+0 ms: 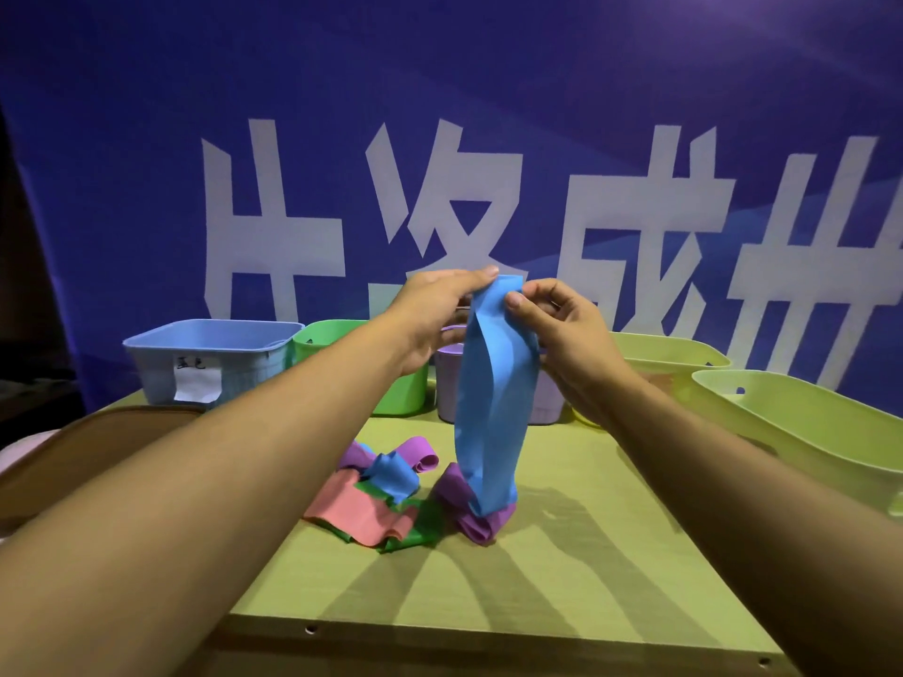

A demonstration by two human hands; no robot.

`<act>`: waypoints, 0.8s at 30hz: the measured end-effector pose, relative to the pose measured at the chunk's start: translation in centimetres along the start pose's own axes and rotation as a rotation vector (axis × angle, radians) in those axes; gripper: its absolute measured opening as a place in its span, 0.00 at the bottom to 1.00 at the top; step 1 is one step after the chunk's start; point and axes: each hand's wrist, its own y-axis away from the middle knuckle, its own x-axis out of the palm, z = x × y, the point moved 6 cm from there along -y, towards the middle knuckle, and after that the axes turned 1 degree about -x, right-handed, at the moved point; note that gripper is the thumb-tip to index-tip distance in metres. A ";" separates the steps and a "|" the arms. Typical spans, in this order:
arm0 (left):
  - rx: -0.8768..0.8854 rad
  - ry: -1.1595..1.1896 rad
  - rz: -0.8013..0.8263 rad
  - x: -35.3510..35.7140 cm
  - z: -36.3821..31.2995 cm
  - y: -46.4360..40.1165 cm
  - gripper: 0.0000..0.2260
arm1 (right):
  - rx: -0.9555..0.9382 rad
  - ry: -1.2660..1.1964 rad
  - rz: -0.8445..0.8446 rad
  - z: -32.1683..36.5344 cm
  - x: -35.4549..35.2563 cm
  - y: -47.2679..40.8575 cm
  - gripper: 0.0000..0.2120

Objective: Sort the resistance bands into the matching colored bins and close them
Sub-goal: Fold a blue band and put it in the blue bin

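Green table (562, 569), both arms outstretched, left hand (430, 320) and right hand (567, 334) fingers pinching blue band (493, 408) top

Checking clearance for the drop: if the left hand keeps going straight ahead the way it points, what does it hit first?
Likely the blue band itself, which the left hand already pinches at the top. Past that, the right hand sits almost against it. The purple bin lies lower and behind; depth is unclear.
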 end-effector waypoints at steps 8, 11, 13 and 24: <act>0.129 -0.085 -0.001 0.2 -1.1 0.1 0.11 | -0.012 -0.010 -0.001 0.3 -0.2 -0.2 0.16; 0.188 -0.119 -0.048 0.1 -1.7 -0.3 0.10 | -0.011 -0.006 -0.003 0.4 -0.3 -0.2 0.15; 0.205 -0.106 -0.051 0.2 -2.1 -0.3 0.10 | 0.001 0.000 -0.008 0.3 -0.5 -0.1 0.16; 0.297 -0.082 -0.088 0.2 -5.3 -0.1 0.09 | 0.130 0.131 0.105 -4.5 -0.7 1.9 0.12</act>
